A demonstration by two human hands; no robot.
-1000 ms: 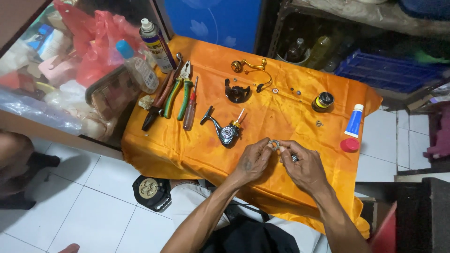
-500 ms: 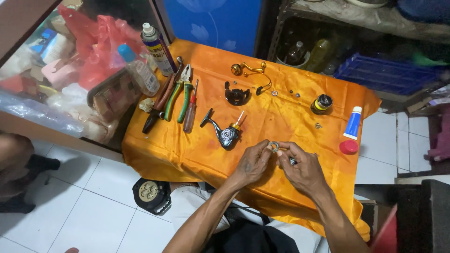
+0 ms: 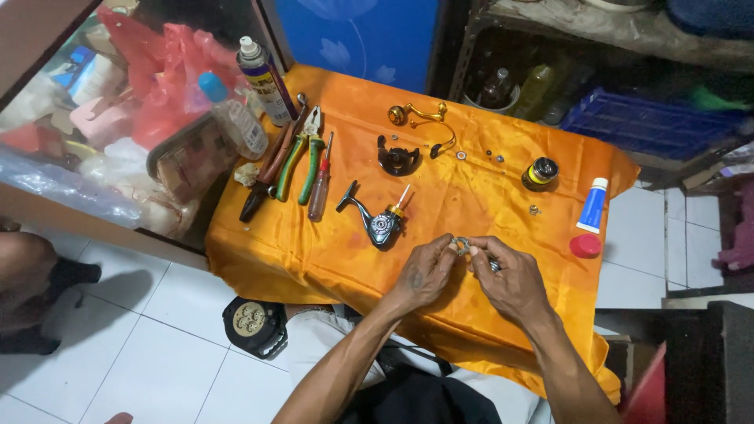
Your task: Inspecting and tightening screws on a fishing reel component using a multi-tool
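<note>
Together, left hand [image 3: 424,275], right hand [image 3: 510,279], pinching small shiny metal part [image 3: 461,246]

Small silvery metal reel part [image 3: 462,246]: ring-like, shiny, pinched between both hands' fingertips, held just above the orange-covered table's near edge; finer detail unresolvable.
</note>
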